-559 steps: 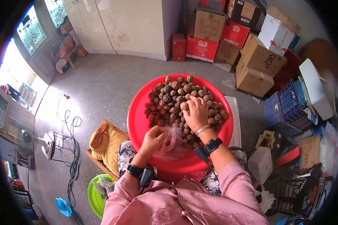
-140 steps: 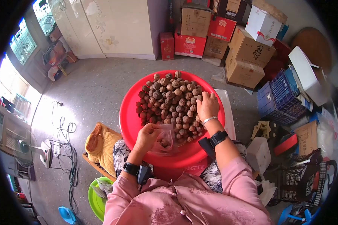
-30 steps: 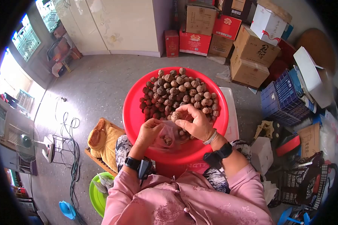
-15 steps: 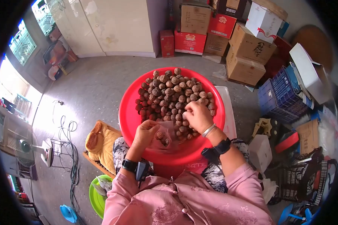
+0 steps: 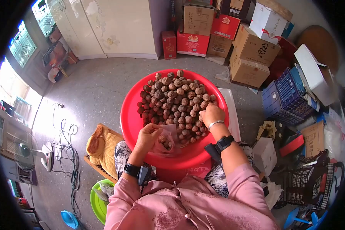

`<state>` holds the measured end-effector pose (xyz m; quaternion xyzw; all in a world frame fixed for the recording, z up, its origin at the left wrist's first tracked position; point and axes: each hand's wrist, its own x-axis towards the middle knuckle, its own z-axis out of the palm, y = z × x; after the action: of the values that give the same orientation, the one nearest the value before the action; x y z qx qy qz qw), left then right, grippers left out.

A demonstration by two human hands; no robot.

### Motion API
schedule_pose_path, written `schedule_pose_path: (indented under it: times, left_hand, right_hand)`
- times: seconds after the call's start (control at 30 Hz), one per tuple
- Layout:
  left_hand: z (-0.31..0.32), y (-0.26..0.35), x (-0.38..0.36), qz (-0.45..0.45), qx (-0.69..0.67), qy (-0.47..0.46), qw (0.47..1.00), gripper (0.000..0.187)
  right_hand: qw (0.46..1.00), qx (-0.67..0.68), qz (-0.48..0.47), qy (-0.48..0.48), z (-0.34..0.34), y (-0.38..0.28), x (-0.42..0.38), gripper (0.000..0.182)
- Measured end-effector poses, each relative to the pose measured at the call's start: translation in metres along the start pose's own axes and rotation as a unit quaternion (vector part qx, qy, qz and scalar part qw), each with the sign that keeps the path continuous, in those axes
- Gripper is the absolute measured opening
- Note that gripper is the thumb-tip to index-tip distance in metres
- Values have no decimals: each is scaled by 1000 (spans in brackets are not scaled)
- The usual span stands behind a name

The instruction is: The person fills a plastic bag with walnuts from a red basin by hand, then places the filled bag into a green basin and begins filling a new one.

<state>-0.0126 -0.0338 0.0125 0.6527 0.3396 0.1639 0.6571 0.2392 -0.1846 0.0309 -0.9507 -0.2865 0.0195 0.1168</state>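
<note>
A heap of brown walnuts (image 5: 172, 99) fills much of a wide red basin (image 5: 132, 103). At the basin's near side, my left hand (image 5: 148, 136) pinches the edge of a clear plastic bag (image 5: 172, 134), keeping it upright with several walnuts inside. My right hand (image 5: 214, 115) is at the right part of the heap, its fingers curled down and closed on a walnut that they mostly cover.
The basin rests over the lap, with a white board (image 5: 230, 103) beneath its right side. Left are a wooden seat with a yellow cushion (image 5: 105, 147), a green basin (image 5: 97, 205) and cables (image 5: 76, 165). Cartons (image 5: 253, 57) and blue crates (image 5: 283, 99) stand at right.
My right hand has moved right and slightly down, from the middle of the heap to its right side. My left hand still holds the bag in nearly the same place.
</note>
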Motion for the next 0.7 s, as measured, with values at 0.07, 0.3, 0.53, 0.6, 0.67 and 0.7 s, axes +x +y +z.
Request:
schedule_pose_path:
  times: [0.07, 0.3, 0.53, 0.6, 0.67, 0.7]
  left_hand:
    - [0, -9, 5, 36, -12, -2, 999, 9]
    - [1, 9, -4, -7, -21, -2, 1000, 9]
    - [2, 1, -1, 0, -20, -4, 1000, 9]
    - [1, -1, 0, -4, -19, -2, 1000, 9]
    - [1, -7, 3, 13, -21, -2, 1000, 9]
    - [0, -6, 3, 14, -21, -2, 1000, 9]
  right_hand:
    - [1000, 5, 6, -6, 6, -1, 2, 38]
    - [999, 35, 6, -19, 9, -3, 4, 33]
    - [997, 75, 14, -24, -9, 4, 6, 35]
    - [995, 83, 18, -46, -12, 8, 8, 33]
    - [995, 90, -1, -37, -5, 15, 11, 32]
    - [995, 97, -21, -28, 1, 19, 14, 32]
